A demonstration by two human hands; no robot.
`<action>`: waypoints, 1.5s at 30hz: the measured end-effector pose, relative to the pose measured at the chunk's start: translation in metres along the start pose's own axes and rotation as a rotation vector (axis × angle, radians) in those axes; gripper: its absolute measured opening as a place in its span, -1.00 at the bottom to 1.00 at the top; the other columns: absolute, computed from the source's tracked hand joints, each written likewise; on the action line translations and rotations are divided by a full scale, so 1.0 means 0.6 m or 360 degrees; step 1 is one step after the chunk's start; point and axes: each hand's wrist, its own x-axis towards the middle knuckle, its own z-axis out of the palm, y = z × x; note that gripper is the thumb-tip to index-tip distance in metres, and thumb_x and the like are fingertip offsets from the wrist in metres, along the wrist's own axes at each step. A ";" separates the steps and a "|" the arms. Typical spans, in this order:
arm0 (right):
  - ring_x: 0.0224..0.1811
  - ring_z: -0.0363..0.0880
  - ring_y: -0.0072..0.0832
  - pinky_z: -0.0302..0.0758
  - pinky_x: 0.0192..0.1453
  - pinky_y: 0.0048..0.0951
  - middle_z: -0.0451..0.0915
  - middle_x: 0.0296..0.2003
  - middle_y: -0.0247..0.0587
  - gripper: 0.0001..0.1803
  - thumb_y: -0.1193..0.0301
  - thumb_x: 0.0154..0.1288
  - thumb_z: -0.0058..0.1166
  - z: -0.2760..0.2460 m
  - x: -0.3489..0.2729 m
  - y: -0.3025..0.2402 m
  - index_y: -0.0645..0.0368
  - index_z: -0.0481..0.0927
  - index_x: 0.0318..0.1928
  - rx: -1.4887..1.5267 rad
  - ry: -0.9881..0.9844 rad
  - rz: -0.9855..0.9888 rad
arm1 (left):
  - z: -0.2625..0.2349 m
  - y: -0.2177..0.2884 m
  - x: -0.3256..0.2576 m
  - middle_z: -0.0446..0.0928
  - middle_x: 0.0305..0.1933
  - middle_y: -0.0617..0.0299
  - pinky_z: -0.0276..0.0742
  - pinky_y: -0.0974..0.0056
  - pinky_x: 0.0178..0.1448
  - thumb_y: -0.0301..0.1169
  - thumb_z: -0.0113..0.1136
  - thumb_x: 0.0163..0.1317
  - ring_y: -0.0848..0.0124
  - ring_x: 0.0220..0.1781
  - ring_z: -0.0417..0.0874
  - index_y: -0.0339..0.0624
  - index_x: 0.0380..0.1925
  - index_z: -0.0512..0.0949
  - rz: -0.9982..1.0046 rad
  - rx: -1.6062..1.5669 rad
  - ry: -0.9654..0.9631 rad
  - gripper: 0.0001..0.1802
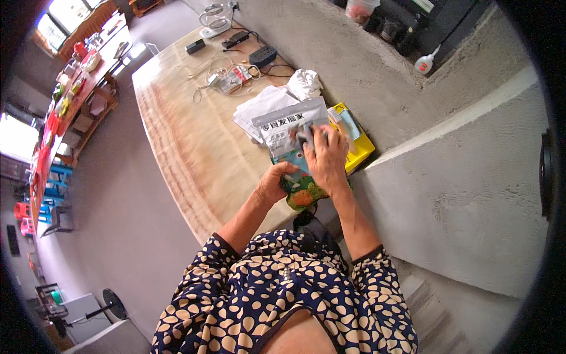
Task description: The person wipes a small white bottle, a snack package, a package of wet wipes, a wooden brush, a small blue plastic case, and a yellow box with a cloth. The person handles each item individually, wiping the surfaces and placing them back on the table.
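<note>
A snack pouch [282,133], silver-white at the top and green and blue lower down, is held up over the table's near right end. My left hand [275,182] grips its lower left edge with the thumb on the front. Over the pouch's right side is my right hand [328,156], its fingers closed around a small dark grey thing [304,137] pressed to the front. What that thing is, I cannot make out. Behind the pouch lie white papers [244,116] and a crumpled white cloth or tissue [305,84]. A yellow box [361,151] with a pale blue item [349,125] sits beside my right hand.
The wooden table [177,130] carries tangled cables [215,79], a black power block [263,56] and a small black box [195,46]. A rough grey wall [448,189] borders the right side. Far left stands a long cluttered table [76,88] with blue stools [56,183].
</note>
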 end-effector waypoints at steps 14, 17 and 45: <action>0.07 0.25 -0.14 0.24 0.13 -0.12 0.28 0.04 -0.10 -0.55 0.42 0.12 0.08 0.035 0.042 -0.040 -0.05 0.44 0.08 0.0081 0.0231 0.0272 | 0.007 0.015 -0.051 0.58 -0.20 0.02 0.58 0.18 -0.06 -0.44 -0.03 -0.01 0.22 -0.26 0.63 -0.38 -0.16 0.47 0.0006 0.0013 -0.0077 -0.62; 0.06 0.25 -0.18 0.24 0.13 -0.12 0.33 0.03 -0.23 -0.59 0.42 0.07 0.13 0.042 0.038 -0.069 -0.05 0.52 0.00 0.0138 0.0113 0.0020 | -0.018 0.013 -0.041 0.58 -0.20 0.05 0.56 0.16 -0.02 -0.38 0.00 0.01 0.20 -0.23 0.62 -0.33 -0.17 0.49 0.0001 -0.0013 -0.0065 -0.63; 0.02 0.30 -0.14 0.31 0.07 -0.16 0.34 -0.05 -0.07 -0.59 0.43 0.02 0.10 0.224 -0.177 -0.048 0.23 0.50 -0.05 0.0273 -0.0565 -0.0145 | -0.237 -0.042 0.035 0.56 -0.29 0.02 0.51 0.04 0.03 -0.33 -0.06 -0.05 0.12 -0.25 0.59 -0.31 -0.29 0.47 0.0510 -0.0850 0.0833 -0.66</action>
